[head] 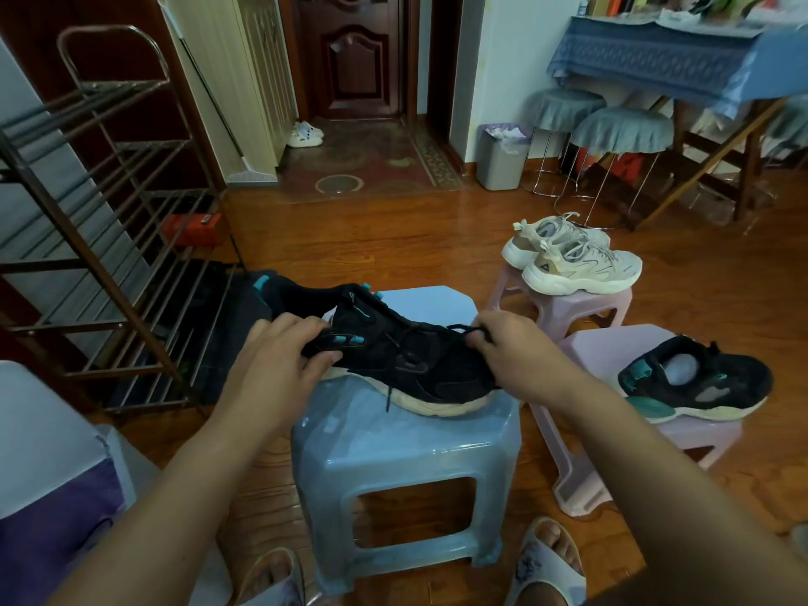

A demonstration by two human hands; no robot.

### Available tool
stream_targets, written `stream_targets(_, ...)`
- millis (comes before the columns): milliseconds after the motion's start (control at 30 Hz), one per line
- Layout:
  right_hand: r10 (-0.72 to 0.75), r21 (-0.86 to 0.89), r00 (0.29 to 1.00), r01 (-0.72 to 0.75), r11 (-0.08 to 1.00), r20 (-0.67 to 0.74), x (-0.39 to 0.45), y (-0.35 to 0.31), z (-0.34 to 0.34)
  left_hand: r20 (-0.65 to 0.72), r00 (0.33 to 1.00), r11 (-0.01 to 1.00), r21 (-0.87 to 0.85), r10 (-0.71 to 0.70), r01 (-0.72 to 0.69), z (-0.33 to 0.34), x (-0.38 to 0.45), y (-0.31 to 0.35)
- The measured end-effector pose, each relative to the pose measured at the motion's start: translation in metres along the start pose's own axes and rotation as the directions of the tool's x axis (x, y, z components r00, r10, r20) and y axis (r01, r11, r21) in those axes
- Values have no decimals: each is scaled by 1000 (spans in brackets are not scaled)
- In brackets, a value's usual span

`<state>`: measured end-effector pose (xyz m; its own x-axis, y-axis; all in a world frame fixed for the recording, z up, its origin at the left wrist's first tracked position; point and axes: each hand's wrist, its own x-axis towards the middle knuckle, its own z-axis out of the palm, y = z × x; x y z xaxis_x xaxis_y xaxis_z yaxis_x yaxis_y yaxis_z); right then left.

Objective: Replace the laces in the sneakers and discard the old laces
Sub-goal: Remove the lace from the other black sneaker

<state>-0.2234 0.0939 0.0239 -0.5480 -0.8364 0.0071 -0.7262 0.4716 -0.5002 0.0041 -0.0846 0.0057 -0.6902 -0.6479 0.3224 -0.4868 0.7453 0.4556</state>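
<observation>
Fingers of left hand clamp the black sneaker steady on the blue stool; at 3 o'clock, right hand pinches its lace, probably unthreading.

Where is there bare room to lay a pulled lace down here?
Free: the blue stool's far edge beyond the black sneaker, and the floor between it and the bin. Crowded: both pink stools, one under the beige pair, one under the second black sneaker.

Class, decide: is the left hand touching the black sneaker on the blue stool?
Touching. The head view shows the left hand gripping the heel end of the black sneaker, fingers curled over its collar.
</observation>
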Motion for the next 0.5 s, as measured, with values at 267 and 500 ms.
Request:
stream_targets(267,392,984,907,-110,-143,158,-22,59,-50,6,1000,1000,2,-16,16,-1,3,3)
stream_targets(500,458,929,887,223,-295,-67,-14,74,-51,32,998,999,24,-47,47,-3,-1,8)
